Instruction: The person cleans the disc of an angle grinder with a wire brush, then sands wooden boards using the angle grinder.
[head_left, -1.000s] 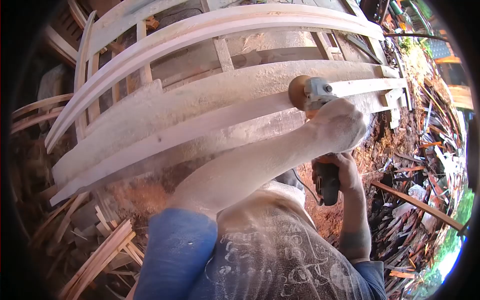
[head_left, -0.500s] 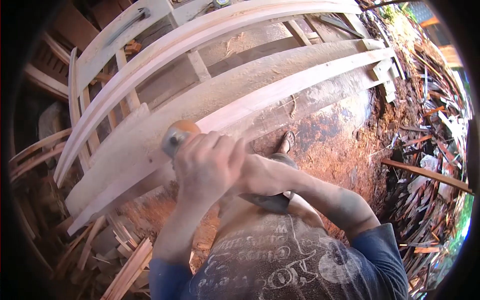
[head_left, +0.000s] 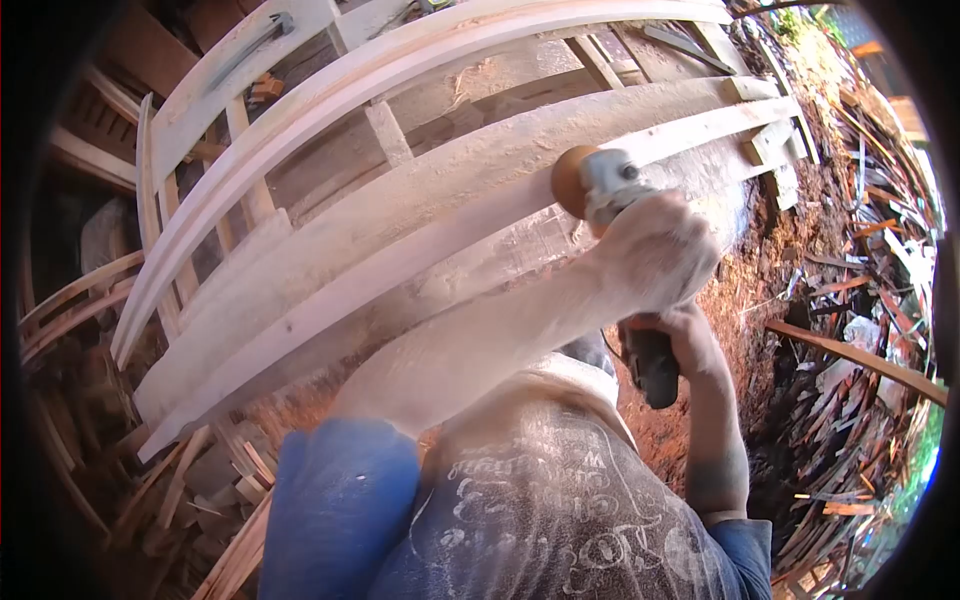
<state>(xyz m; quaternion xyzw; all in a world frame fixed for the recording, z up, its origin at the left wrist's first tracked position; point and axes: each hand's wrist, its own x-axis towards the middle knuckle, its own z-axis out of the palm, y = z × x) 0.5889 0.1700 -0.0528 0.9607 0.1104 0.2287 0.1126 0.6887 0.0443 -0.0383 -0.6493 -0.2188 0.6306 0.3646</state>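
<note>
My left hand (head_left: 660,250) is wrapped round the front of an angle grinder (head_left: 612,182). Lower down, my right hand (head_left: 690,335) grips its dark rear body, partly hidden behind the left hand. A round brown disc (head_left: 571,182) on the grinder's head sits against or just over the upper face of a long, curved, pale wooden board (head_left: 400,245); contact cannot be made out. Sawdust lies thick on the wide surface (head_left: 480,155) just behind this board.
Another long curved board (head_left: 300,115) runs behind, across a slatted wooden frame (head_left: 390,135). Wood scraps (head_left: 880,270) pile up on the right, with a loose plank (head_left: 855,360) sticking out. More offcuts (head_left: 240,550) lie at lower left. Wood blocks (head_left: 770,140) sit under the board's right end.
Both hands have carried the angle grinder rightward along the board, from near its left-middle part to its right part. My left arm now stretches across my body.
</note>
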